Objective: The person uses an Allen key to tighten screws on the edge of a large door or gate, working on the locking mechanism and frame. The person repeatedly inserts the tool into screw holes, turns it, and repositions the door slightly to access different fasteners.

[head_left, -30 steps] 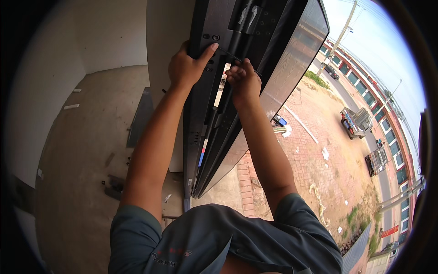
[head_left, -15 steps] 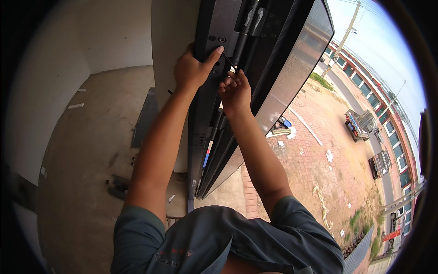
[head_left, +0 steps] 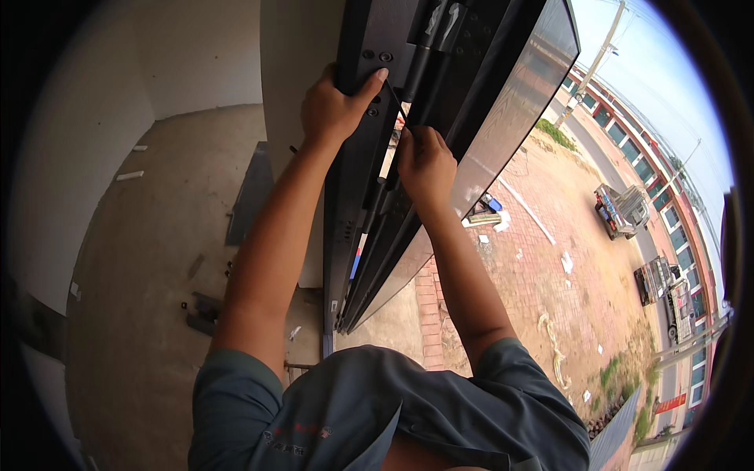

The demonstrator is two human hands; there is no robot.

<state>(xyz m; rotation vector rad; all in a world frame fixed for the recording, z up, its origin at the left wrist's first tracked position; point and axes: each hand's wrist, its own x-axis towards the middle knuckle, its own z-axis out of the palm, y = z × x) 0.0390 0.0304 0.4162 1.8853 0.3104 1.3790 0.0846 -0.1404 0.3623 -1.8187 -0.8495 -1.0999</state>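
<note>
A dark door frame (head_left: 352,184) stands upright before me, with round socket-head bolts (head_left: 386,56) set in its face. My left hand (head_left: 334,110) is closed round the frame's left edge, its thumb lying on the face just below the upper bolts. Between my hands slants a thin black hex key (head_left: 398,98); its upper end is by the left thumb. The fingers of my right hand (head_left: 428,165) are curled round its lower end. Whether the key sits in a bolt is hidden by the thumb. A long cylindrical hinge (head_left: 419,69) runs beside the frame, next to the dark door leaf (head_left: 503,133).
On the left, a concrete floor (head_left: 149,275) holds a dark flat panel (head_left: 250,192) and some dark hardware (head_left: 206,312). Outside on the right lie brick paving (head_left: 518,259), a blue object (head_left: 493,204) and scraps; a small truck (head_left: 620,210) is parked beyond.
My right hand has turned from palm showing to its back showing and shifted slightly right and down, with its fingers round the hex key. My left hand keeps its hold.
</note>
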